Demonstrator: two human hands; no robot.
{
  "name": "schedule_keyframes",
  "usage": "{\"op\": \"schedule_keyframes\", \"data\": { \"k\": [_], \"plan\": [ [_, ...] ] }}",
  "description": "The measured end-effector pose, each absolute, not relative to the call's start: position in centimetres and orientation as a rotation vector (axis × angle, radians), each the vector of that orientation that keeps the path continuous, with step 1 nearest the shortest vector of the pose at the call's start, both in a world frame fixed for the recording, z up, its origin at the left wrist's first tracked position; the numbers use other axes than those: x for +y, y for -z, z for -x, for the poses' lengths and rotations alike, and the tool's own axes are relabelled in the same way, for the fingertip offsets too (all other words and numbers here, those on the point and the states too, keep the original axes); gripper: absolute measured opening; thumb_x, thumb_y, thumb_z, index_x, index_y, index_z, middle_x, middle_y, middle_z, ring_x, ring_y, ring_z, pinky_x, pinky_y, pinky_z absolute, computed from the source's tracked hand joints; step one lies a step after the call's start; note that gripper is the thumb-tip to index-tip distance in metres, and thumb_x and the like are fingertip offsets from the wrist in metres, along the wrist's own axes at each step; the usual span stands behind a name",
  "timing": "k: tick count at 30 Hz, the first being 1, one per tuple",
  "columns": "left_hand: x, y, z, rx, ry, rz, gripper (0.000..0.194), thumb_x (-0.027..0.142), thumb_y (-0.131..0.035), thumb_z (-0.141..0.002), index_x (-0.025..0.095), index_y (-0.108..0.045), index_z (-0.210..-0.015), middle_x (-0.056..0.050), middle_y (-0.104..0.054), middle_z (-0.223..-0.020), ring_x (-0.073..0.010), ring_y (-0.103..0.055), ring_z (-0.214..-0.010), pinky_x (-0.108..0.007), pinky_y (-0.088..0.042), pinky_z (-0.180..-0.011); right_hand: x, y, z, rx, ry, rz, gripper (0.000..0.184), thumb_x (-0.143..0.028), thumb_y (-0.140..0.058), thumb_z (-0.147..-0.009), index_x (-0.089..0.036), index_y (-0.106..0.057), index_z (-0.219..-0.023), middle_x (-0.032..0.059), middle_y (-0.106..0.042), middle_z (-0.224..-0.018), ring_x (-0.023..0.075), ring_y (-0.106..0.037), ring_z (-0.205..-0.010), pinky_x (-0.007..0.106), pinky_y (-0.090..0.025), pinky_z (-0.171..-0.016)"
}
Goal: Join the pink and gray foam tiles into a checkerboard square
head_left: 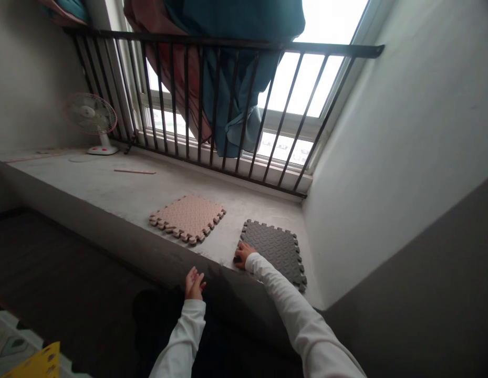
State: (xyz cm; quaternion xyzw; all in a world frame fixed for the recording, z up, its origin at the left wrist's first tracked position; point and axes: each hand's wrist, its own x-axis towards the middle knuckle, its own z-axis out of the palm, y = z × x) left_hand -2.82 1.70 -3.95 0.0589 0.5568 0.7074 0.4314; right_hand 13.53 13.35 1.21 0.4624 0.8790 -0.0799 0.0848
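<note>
A dark grey interlocking foam mat with toothed edges lies on the window ledge, near the right wall. My right hand is at its left front edge, fingers curled over the teeth. To the left, apart from the grey one, rests a pinkish-beige foam mat; dark edges show beneath it, like a stack. My left hand hangs in front of the ledge, below the beige mat, with nothing in it and its fingers apart. White sleeves cover both arms.
The concrete ledge runs under a black metal railing. Behind it hang teal and pink curtains. A small fan stands far left, near a thin stick. A yellow piece shows at bottom left.
</note>
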Motion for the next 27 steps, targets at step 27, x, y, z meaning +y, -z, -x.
{"op": "schedule_keyframes", "data": {
  "k": [27],
  "plan": [
    [1.4,3.6,3.2,1.396,-1.736,-0.137,0.039,0.018,-0.055,-0.061,0.023,-0.05,-0.1,-0.009,-0.044,-0.119,-0.0217,-0.04,-0.113,-0.016,-0.04,-0.051,11.1,-1.2,-16.5,2.384,0.218,-1.631,0.033,-0.035,-0.053,-0.071,-0.028,-0.054,-0.104,0.0081,-0.05,-0.114,0.0265,-0.037,-0.11,0.044,-0.037,-0.08]
  ]
}}
